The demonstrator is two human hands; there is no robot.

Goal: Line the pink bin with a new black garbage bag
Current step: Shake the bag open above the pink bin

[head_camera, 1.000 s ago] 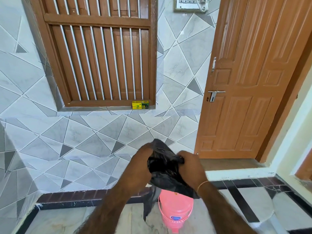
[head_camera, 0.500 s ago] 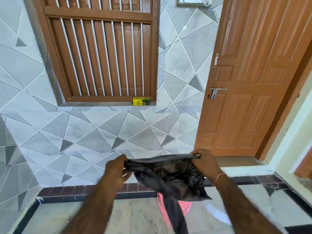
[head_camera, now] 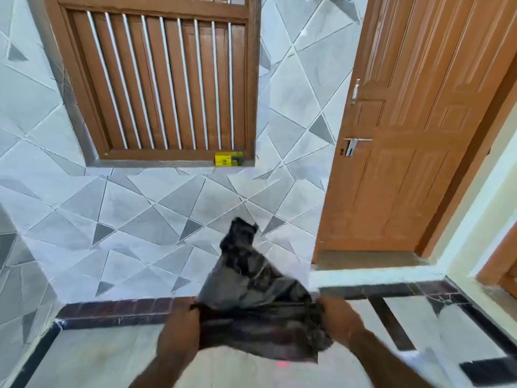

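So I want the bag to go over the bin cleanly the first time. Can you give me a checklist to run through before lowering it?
1. Left hand grips the black bag at its left edge: ok.
2. Right hand grips the right edge: ok.
3. Bag mouth spread wide between the hands: cannot tell, the frame is blurred and the plastic is bunched.
4. Bag shaken out to full length: not ok, one end is flung up towards the tiled wall.
5. Pink bin lined up under the bag: cannot tell, only a pink sliver shows below the bag.
6. Bin empty: cannot tell, its inside is hidden.
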